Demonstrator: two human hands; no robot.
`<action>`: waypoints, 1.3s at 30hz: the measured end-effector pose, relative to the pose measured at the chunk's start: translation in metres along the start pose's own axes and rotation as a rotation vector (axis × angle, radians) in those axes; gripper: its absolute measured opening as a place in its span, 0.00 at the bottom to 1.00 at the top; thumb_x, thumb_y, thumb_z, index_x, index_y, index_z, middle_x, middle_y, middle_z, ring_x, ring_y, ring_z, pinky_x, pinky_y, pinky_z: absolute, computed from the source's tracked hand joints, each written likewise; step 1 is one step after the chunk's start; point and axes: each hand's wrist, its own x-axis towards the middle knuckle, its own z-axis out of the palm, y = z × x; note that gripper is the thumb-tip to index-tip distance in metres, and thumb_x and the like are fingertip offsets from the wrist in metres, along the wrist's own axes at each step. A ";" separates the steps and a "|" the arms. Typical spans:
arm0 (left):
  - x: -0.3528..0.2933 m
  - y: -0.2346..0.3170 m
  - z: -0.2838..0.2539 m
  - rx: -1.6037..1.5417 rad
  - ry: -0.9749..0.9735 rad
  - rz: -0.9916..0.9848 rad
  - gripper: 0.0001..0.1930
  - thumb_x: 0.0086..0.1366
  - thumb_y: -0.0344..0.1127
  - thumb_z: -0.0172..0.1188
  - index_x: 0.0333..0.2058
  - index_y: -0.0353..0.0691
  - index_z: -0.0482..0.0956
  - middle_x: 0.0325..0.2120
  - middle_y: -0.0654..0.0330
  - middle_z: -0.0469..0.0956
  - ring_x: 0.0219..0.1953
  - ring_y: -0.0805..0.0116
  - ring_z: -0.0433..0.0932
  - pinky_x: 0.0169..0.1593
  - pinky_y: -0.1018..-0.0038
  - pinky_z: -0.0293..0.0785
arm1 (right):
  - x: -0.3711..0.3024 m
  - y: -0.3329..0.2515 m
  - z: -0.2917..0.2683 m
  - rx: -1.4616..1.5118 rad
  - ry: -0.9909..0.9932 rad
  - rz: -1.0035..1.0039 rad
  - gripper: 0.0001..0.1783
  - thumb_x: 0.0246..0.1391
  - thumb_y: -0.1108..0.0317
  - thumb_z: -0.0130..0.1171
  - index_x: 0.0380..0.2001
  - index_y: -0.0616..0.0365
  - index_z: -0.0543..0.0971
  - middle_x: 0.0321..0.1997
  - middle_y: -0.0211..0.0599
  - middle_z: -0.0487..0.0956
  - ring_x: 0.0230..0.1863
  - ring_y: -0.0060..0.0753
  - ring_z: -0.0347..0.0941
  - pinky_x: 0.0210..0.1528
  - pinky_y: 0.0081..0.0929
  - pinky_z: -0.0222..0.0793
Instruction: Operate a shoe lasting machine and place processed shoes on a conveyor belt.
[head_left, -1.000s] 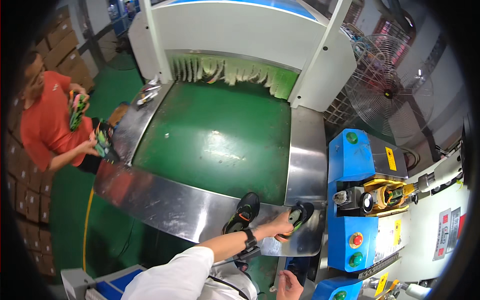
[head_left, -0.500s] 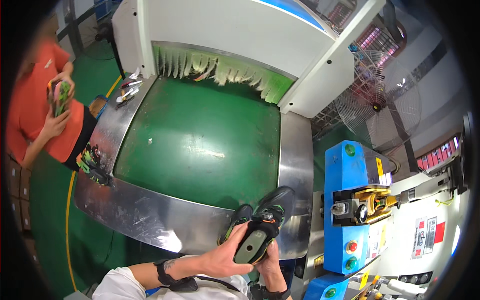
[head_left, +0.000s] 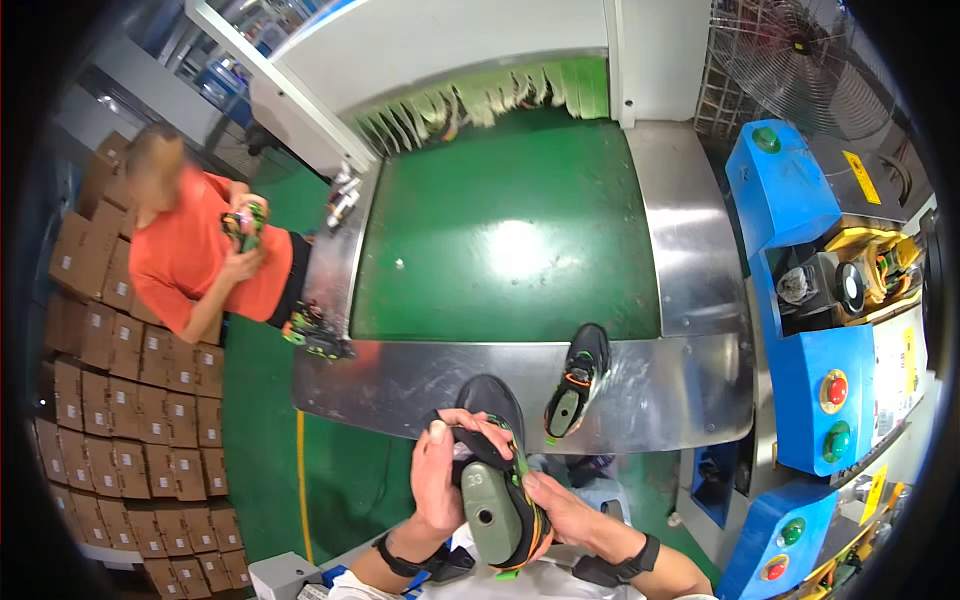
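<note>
Close to my body I hold a dark sports shoe (head_left: 490, 400) with orange and green trim, toe pointing away. A grey-green shoe last (head_left: 490, 515) with a round hole fills its opening. My left hand (head_left: 440, 480) grips the shoe's collar and tongue, fingers bent over the upper. Along the heel side, my right hand (head_left: 560, 505) is closed on the shoe's edge. A second, similar shoe (head_left: 590, 352), also with a last inside, stands on the metal table edge (head_left: 670, 390) to the right of the held one.
A green conveyor belt (head_left: 500, 250) runs under a fringed curtain (head_left: 480, 100). At left a person in orange (head_left: 210, 250) holds a shoe; more shoes (head_left: 318, 332) rest at the metal corner. Stacked cartons (head_left: 130, 430) stand behind. Blue machines (head_left: 815, 390) with buttons line the right.
The view has swung left. The held shoe has come back toward me and left of the second shoe, which stays on the metal edge. My left hand has shifted from the last to the collar.
</note>
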 end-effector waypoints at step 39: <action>0.043 -0.041 -0.151 -0.313 0.198 -0.035 0.17 0.67 0.48 0.40 0.28 0.40 0.67 0.17 0.57 0.73 0.31 0.62 0.74 0.55 0.65 0.62 | 0.056 -0.048 -0.139 -1.214 0.786 -0.511 0.22 0.55 0.64 0.59 0.53 0.57 0.75 0.50 0.43 0.79 0.50 0.39 0.77 0.50 0.32 0.72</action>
